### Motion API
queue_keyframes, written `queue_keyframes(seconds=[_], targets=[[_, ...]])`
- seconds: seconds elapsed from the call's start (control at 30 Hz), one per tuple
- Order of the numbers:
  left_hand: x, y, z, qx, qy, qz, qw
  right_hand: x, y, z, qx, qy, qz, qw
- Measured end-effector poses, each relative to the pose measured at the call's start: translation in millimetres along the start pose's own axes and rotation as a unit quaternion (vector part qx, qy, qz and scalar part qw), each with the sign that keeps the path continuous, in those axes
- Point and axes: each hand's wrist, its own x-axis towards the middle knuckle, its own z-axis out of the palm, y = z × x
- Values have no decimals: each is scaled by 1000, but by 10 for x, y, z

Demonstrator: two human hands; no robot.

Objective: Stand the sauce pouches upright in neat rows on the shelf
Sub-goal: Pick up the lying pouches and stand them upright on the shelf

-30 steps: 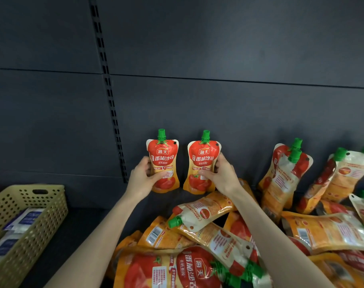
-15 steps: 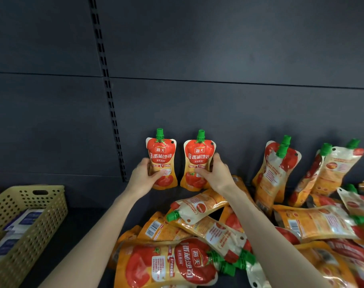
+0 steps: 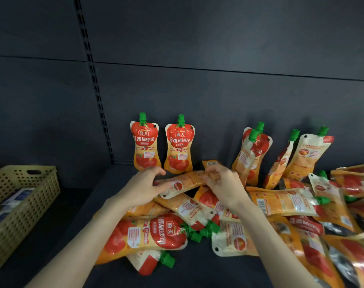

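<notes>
Dark shelf (image 3: 52,235) and dark back panel (image 3: 218,38) hold 2 tomato sauce pouches (image 3: 144,145) upright side by side, green caps up, fronts outward. Below them, a lying pouch (image 3: 182,183) stretches left to right, cap end leftward under the left hand (image 3: 142,189). The right hand (image 3: 223,185) pinches its other end. Both hands' fingers curl around it. More pouches (image 3: 297,201) lie jumbled to the right; a perforated basket (image 3: 21,206) sits left.

I see two red-and-orange spouted sauce pouches with green caps (image 3: 146,145) (image 3: 180,147) upright, side by side against the dark shelf (image 3: 77,208) back; the other pouches (image 3: 148,235) lie jumbled flat.
</notes>
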Motion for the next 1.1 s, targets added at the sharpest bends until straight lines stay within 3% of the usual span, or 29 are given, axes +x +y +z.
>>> queue_keyframes(seconds=[0.1, 0.33, 0.43, 0.67, 0.83, 0.97, 1.1], targets=[[-60, 128, 143, 35, -46, -33, 998, -157, 128, -106, -23, -61, 15, 998], [-318, 283, 256, 62, 16, -97, 993, -394, 335, -182, -67, -95, 0, 993], [-385, 312, 260, 23, 48, -102, 993, -471, 348, -188, -85, -93, -3, 992], [-505, 400, 243, 26, 202, -36, 978, -545, 324, -240, -102, -40, -15, 994], [-538, 453, 177, 39, 315, 13, 948, -559, 197, -323, -74, 63, -62, 993], [-443, 516, 129, 2, 352, 6, 936, -495, 61, -413, -23, 125, -77, 989], [-257, 633, 93, -54, 335, 25, 940, -336, -72, -505, 46, 165, -70, 983]])
